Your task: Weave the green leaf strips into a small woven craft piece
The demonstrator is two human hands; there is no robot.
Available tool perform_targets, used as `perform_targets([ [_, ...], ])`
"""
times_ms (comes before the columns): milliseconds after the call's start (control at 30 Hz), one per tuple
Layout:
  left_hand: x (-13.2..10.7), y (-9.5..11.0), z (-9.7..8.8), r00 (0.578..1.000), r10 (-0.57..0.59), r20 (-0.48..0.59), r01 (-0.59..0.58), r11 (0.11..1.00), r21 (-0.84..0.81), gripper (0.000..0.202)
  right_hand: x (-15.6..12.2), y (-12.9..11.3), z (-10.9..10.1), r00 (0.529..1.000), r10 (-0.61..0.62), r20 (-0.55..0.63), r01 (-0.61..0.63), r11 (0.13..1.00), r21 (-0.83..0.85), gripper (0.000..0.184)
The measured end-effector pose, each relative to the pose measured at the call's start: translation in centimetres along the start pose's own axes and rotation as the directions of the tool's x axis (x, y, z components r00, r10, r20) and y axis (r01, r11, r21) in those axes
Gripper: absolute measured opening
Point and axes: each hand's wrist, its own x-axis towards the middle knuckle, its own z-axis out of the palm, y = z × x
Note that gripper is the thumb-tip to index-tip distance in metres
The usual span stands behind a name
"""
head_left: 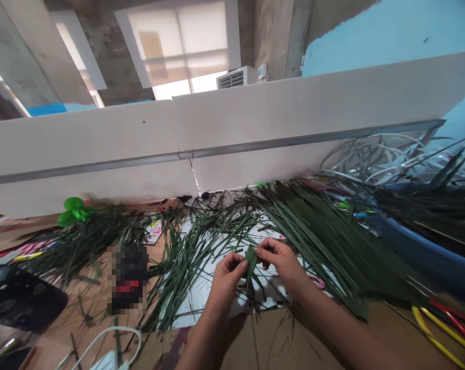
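Observation:
Between my two hands is a small piece of folded or woven green leaf strips (250, 261), with loose ends hanging below it. My left hand (232, 272) pinches its left side between thumb and fingers. On the upper right edge, my right hand (276, 257) is closed in a pinch too. Both hands are over a white sheet (197, 293) strewn with cut green strips (186, 262). A long bundle of green leaves (313, 231) fans out to the right of my right hand. The far side of the held piece is hidden.
At right stands a blue tub (421, 252) heaped with dark leaves, with pale coiled strips (371, 159) behind it. Yellow-handled and red-handled tools (436, 329) lie at lower right. A white cable (117, 329) curls at lower left. A white partition (232, 123) closes off the back.

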Motion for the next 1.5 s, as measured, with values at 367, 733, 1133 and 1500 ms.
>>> perform_targets([
  [367, -0.1, 0.3, 0.2, 0.997, 0.049, -0.057, -0.051, 0.998, -0.035, 0.040, -0.4, 0.3, 0.6, 0.992, 0.107, 0.061, -0.106, 0.994, -0.024, 0.036],
  [733, -0.1, 0.7, 0.0, 0.999, 0.016, -0.037, -0.017, 0.999, -0.031, 0.041, -0.3, -0.2, 0.4, 0.991, 0.078, 0.106, -0.067, 0.992, -0.107, 0.032],
  [1133, -0.1, 0.5, -0.1, 0.982, 0.117, -0.148, -0.100, 0.988, 0.117, 0.034, -1.0, -0.3, 0.8, 0.994, -0.025, 0.108, 0.052, 0.964, -0.260, 0.020],
  [1500, -0.1, 0.4, -0.1, 0.990, 0.120, -0.071, -0.112, 0.989, 0.099, 0.030, -1.1, -0.2, 0.6, 0.989, -0.134, 0.068, 0.149, 0.923, -0.353, 0.018],
])
